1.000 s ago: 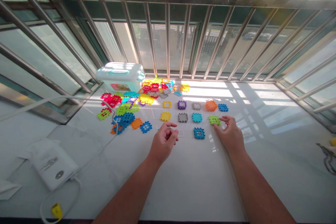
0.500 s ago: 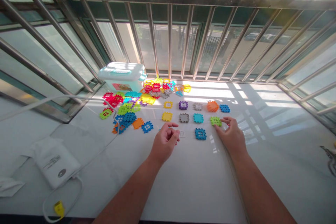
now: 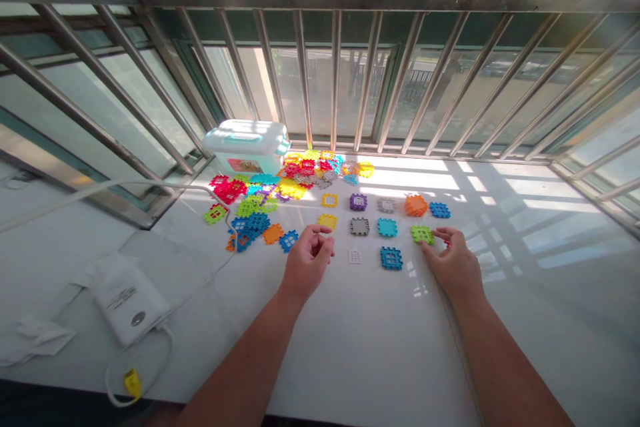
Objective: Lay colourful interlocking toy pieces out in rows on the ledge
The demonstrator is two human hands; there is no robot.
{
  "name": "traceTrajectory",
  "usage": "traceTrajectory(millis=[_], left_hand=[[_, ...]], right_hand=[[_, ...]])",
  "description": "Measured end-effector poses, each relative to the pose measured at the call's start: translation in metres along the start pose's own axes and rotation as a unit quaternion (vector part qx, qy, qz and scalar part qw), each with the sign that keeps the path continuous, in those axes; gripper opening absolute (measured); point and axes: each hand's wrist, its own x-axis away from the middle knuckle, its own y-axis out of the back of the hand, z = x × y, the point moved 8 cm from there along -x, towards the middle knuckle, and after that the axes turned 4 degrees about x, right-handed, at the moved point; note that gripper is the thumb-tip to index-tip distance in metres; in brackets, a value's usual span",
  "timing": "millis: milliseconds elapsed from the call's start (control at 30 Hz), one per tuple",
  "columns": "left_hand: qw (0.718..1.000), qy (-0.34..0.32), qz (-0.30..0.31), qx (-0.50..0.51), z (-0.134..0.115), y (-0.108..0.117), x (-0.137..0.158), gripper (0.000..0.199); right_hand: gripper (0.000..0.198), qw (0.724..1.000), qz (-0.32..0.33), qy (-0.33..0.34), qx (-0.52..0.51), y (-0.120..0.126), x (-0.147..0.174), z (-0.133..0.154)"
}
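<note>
My right hand (image 3: 456, 260) has thumb and index finger at the near and right edges of a bright green notched plastic tile (image 3: 423, 235), which lies on the white tabletop. A bit of red shows beneath the same hand, mostly hidden. My left hand (image 3: 311, 259) hovers low, its fingers loosely curled and a gap between index finger and thumb; I see nothing held. To its right lie a small white lattice piece (image 3: 355, 256) and a stack of blue window tiles (image 3: 391, 258). Just beyond its fingertips is a yellow tile (image 3: 327, 221). Grey (image 3: 359, 226) and cyan tiles (image 3: 387, 227) sit in the middle row.
A back row holds purple (image 3: 358, 201), orange (image 3: 416, 205) and blue tiles (image 3: 440, 209). Mixed tiles are heaped at left (image 3: 253, 223), near a lidded box (image 3: 250, 150). A white cable (image 3: 150, 183) crosses the left side by a white power bank (image 3: 131, 300). Metal bars stand behind.
The view has shifted slightly, so the scene sits farther right. My left hand has moved left, away from the white lattice piece, which now shows fully. My right hand stays at the green tile.
</note>
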Motion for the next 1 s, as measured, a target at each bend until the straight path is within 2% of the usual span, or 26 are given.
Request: traceTrajectory(millis=[133,233,300,400,500,600,800,1000], left_hand=[[0.990,-0.032,-0.099,-0.100,-0.008,0.054,-0.018,0.034],[0.951,-0.058,-0.146,-0.266,-0.017,0.089,-0.026,0.032],[0.913,-0.076,-0.123,-0.381,-0.019,0.099,-0.029,0.033],[0.852,-0.090,-0.059,-0.512,-0.011,0.101,-0.028,0.041],[0.819,-0.080,-0.027,-0.567,0.002,0.102,-0.024,0.049],[0.817,-0.089,-0.016,-0.569,0.008,0.101,-0.022,0.048],[0.840,-0.097,-0.001,-0.534,0.007,0.098,-0.025,0.042],[0.850,-0.118,0.037,-0.512,0.008,0.089,-0.025,0.038]], right_hand=[[0.059,1.000,0.000,0.002,-0.004,0.000,0.000,0.001],[0.059,1.000,-0.005,0.012,-0.006,0.000,0.000,0.002],[0.059,1.000,-0.008,0.014,-0.007,0.000,0.000,0.003],[0.060,1.000,-0.007,0.011,-0.011,0.001,0.001,0.003],[0.060,1.000,-0.006,0.004,-0.013,0.001,0.001,0.003],[0.059,1.000,-0.008,0.004,-0.010,0.002,0.001,0.003],[0.058,1.000,-0.008,0.000,-0.017,0.003,0.000,0.004],[0.057,1.000,-0.010,0.005,-0.022,0.001,-0.001,0.002]])
